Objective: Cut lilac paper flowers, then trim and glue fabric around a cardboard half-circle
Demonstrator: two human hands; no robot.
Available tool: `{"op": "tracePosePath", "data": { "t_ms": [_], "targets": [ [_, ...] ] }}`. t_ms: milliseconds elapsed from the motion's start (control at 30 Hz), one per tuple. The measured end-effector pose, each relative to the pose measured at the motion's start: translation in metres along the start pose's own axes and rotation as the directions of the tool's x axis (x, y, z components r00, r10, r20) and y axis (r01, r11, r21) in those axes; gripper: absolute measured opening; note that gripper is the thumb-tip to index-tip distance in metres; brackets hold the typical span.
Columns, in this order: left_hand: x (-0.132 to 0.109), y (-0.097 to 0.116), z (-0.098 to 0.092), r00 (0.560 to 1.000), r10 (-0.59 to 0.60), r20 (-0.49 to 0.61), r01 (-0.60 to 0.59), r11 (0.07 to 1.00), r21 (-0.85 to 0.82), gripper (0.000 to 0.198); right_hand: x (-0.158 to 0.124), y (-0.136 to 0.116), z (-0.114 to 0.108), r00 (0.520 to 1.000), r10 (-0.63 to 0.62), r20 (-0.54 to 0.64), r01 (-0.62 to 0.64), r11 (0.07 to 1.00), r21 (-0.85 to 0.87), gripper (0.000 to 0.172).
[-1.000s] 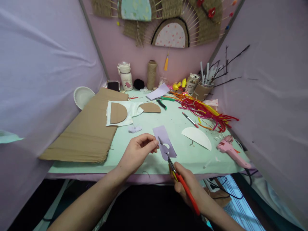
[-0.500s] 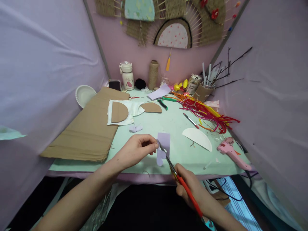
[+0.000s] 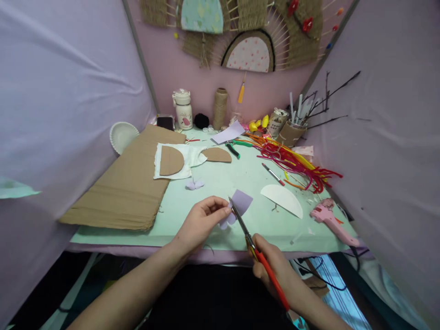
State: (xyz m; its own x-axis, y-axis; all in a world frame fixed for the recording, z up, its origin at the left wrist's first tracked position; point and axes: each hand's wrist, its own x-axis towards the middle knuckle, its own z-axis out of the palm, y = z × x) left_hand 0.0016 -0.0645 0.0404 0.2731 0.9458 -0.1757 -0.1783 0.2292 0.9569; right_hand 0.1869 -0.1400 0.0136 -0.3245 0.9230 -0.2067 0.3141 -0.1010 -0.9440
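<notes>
My left hand [image 3: 202, 220] pinches a small piece of lilac paper [image 3: 240, 202] above the near edge of the mint-green table [image 3: 240, 176]. My right hand [image 3: 271, 268] grips red-handled scissors [image 3: 256, 254]; their blades reach up into the paper right beside my left fingertips. A rounded lobe of the paper hangs below the blades. A small lilac cut-out [image 3: 194, 184] lies on the table further back.
A big cardboard sheet [image 3: 127, 183] covers the left of the table, with brown half-circles on white fabric [image 3: 175, 160]. A white half-circle [image 3: 282, 197], pink glue gun [image 3: 332, 220], pipe cleaners [image 3: 295, 160], pliers [image 3: 233, 149], twine spool [image 3: 220, 107] and bottle [image 3: 183, 110] lie around. Fabric walls close both sides.
The lilac paper has been turned in my left hand, and the scissors have cut further round it, so the piece now looks smaller. Both hands stay near the table's front edge.
</notes>
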Motion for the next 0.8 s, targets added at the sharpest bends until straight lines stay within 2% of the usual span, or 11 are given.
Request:
{"op": "tracePosePath", "data": {
  "t_ms": [67, 167, 367, 467, 667, 800],
  "targets": [
    [-0.001, -0.003, 0.001, 0.998, -0.033, -0.057, 0.028, 0.997, -0.073, 0.017, 0.0, 0.003, 0.0, 1.0, -0.009, -0.008, 0.01, 1.0, 0.009, 0.047],
    [-0.002, 0.001, 0.0, 0.993, -0.091, -0.079, 0.075, 0.981, -0.18, 0.016, -0.001, 0.007, -0.001, 0.999, -0.04, 0.006, 0.04, 0.999, 0.026, 0.049],
    [-0.01, 0.004, 0.003, 0.972, -0.235, -0.001, 0.216, 0.894, -0.393, 0.023, -0.001, 0.005, -0.001, 0.999, -0.047, -0.014, 0.047, 0.999, -0.004, 0.047],
    [-0.012, 0.001, 0.007, 0.949, -0.314, -0.011, 0.271, 0.837, -0.476, 0.019, -0.001, 0.003, -0.002, 0.999, -0.034, 0.001, 0.034, 0.999, 0.002, 0.048],
    [-0.007, -0.003, 0.007, 0.971, -0.221, -0.092, 0.137, 0.828, -0.543, 0.012, -0.004, 0.001, -0.003, 1.0, -0.019, 0.011, 0.02, 1.0, -0.009, 0.047],
    [-0.003, -0.004, 0.006, 0.975, -0.196, -0.102, 0.111, 0.834, -0.541, 0.012, -0.004, 0.0, -0.004, 0.999, -0.024, 0.024, 0.024, 1.0, -0.014, 0.05]
  ]
}}
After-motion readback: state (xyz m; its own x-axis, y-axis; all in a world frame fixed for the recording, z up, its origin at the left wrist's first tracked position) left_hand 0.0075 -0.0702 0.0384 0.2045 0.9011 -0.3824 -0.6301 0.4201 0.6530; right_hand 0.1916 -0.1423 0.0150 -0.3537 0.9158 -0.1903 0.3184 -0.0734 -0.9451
